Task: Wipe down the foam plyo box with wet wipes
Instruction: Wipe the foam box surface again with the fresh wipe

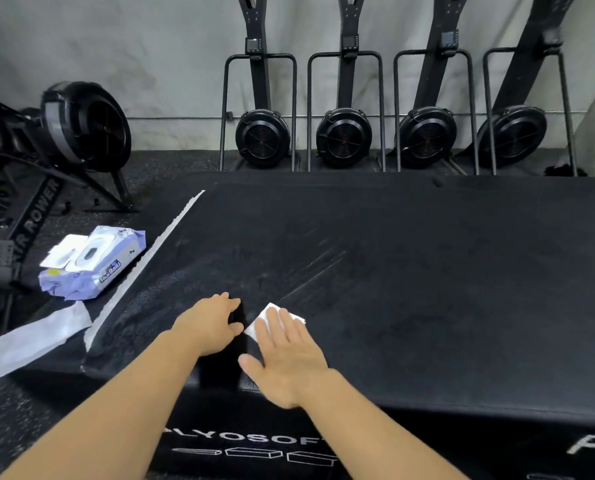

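Your right hand [285,355] lies flat on the box [427,289], near its front edge, fingers straight and spread, pressing the wipe [258,325] down rather than gripping it. Only the wipe's corners show past your fingers. Your left hand [208,327] rests just beside it on the box top, fingers also relaxed and flat, holding nothing.

The main risk is the wipe itself. It is held by palm pressure alone, so on a long stroke across the grippy foam it may bunch up or slip out from under your hand. You would then be rubbing bare skin over the box.

Faint streaks show on the top just beyond your hands; the far and right parts look dull, so they are probably not done yet. One small wipe may dry out before you reach them, which would smear the dirt instead of lifting it.

Watch the white tape [150,265] along the box's left edge, since a stroke against its end could catch and peel it.

The pack [93,263], left of the box, sits with its lid open, and its wipes may dry. A spent wipe [40,337] lies in front of it.
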The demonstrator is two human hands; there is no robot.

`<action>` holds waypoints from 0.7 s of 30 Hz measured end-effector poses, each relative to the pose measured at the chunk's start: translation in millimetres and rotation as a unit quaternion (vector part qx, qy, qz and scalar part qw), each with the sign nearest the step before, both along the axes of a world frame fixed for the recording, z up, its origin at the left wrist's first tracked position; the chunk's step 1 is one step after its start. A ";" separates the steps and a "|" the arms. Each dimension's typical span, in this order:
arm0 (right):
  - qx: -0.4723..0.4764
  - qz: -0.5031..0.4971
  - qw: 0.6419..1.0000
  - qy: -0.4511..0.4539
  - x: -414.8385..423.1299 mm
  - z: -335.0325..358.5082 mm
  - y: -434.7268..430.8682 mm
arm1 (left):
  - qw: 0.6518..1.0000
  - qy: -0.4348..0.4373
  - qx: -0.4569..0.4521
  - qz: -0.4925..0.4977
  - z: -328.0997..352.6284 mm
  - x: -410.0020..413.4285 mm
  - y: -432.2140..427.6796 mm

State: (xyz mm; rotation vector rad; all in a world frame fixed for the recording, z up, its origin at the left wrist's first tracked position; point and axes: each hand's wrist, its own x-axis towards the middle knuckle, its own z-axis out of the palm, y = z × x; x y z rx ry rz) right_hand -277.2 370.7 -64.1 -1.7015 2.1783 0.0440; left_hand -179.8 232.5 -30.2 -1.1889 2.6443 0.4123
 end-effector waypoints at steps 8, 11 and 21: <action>-0.063 0.048 0.997 0.019 -86.1 3.6 -11.4 | 1.000 0.018 0.018 -0.008 -0.6 3.2 5.2; -0.083 0.011 0.996 0.036 -125.6 5.5 -29.7 | 0.999 0.020 0.036 -0.025 -1.8 -5.1 1.3; -0.066 -0.175 0.981 0.049 -162.0 1.4 -89.2 | 0.998 0.008 0.060 -0.033 -9.4 -12.6 -10.3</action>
